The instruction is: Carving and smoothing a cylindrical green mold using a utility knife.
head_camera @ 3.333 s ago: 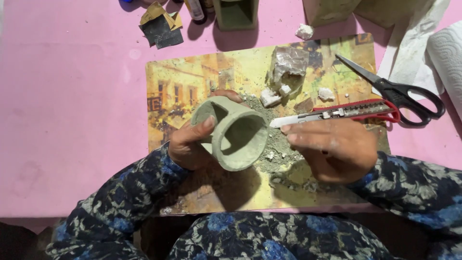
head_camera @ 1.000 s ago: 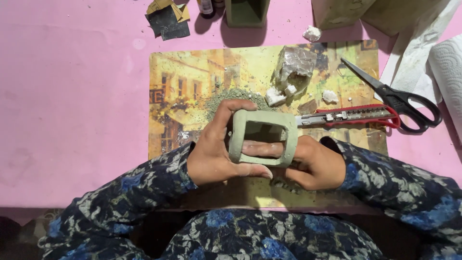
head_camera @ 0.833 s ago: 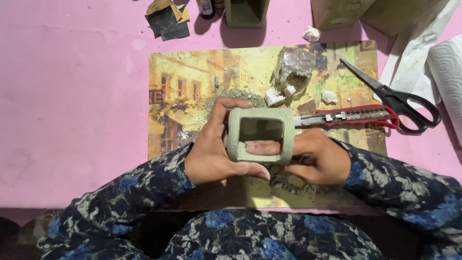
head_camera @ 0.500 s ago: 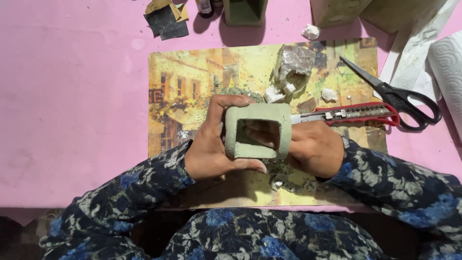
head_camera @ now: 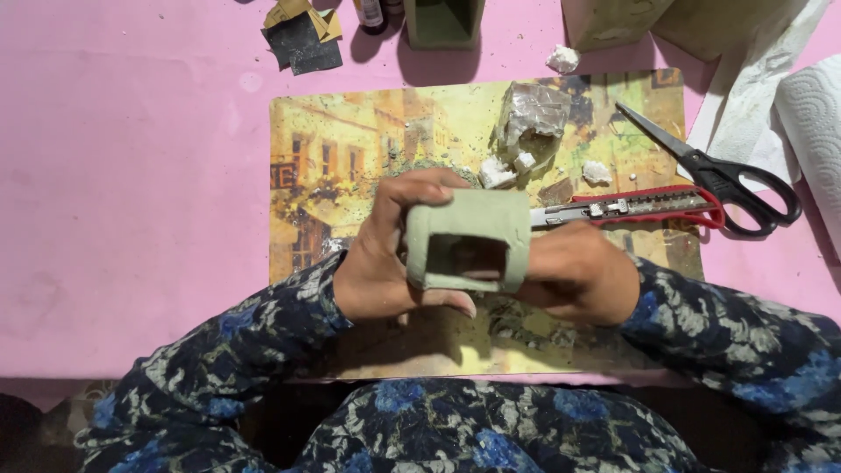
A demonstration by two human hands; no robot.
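Both hands hold one hollow, square-mouthed grey-green clay block [head_camera: 469, 239] above the painted street-scene placemat [head_camera: 350, 149]; its opening faces up toward the camera, its long axis running left to right. The left hand [head_camera: 385, 263] has its grip clamped on the block's left wall, thumb below, fingers over the top. The right hand [head_camera: 578, 276] clamps the right wall. Just beyond the right grip lies one red utility knife [head_camera: 631, 206], then one pair of black-handled scissors [head_camera: 718, 175] on the pink counter [head_camera: 131, 175]. Three white lumps surround a foil-wrapped lump [head_camera: 534, 114].

Scissors [head_camera: 723, 180] right of knife [head_camera: 635, 207]
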